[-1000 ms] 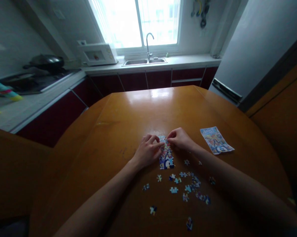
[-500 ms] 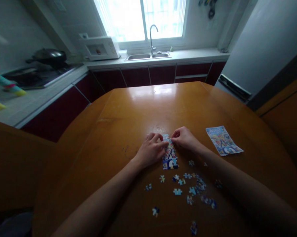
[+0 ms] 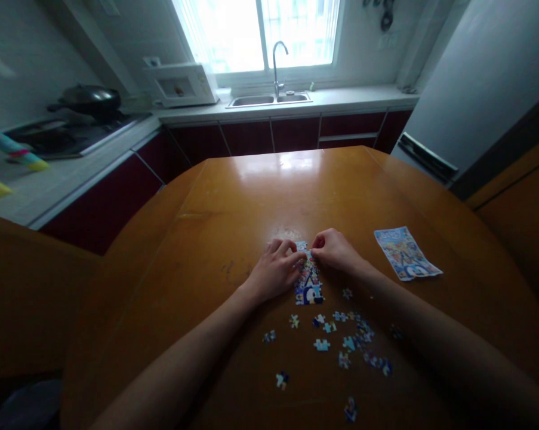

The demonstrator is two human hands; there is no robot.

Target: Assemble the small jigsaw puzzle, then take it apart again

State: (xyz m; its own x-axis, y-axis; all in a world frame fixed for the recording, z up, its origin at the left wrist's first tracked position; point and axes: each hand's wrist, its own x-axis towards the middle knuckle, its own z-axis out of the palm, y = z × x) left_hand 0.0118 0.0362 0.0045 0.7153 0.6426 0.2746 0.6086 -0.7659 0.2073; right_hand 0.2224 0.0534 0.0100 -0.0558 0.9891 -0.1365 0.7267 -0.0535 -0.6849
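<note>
A partly joined jigsaw puzzle (image 3: pixel 310 289) lies flat on the wooden table, a narrow strip with a blue cartoon dog's face at its near end. Over its left side rests my left hand (image 3: pixel 276 269), fingers apart and thumb reaching across the pieces. Fingers of my right hand (image 3: pixel 334 248) are pinched at the upper right edge of the strip, on what looks like a small puzzle piece, mostly hidden by the fingertips. Several loose puzzle pieces (image 3: pixel 322 345) are scattered nearer to me, many in a cluster (image 3: pixel 363 332) below my right forearm.
A creased picture sheet (image 3: pixel 406 254) with the same dog lies on the right of the table (image 3: pixel 251 197). Beyond stand a counter with a sink (image 3: pixel 253 101), a microwave (image 3: pixel 182 85) and a wok (image 3: pixel 90 98) on the stove. A refrigerator (image 3: pixel 470 89) is at right.
Both hands keep nearly the same place at the puzzle. The camera view has shifted very slightly; the loose pieces look unmoved.
</note>
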